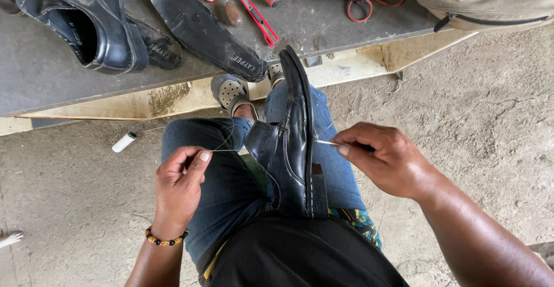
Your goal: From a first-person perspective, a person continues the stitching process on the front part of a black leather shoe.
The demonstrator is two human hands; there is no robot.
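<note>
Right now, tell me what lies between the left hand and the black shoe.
In the head view, a thin thread runs from the left hand to the black shoe, over the jeans-covered knee.

Open floor [479, 119] lies to the right of the lap, and more of it to the left, where only a small white spool [124, 142] lies near the counter's [34, 79] front edge. Between the hands, the black shoe [291, 148] stands on edge on the knees and blocks the way across. The counter's front edge is crowded: another shoe [86, 21], a loose sole [205, 30], a red knife [254, 11].
</note>
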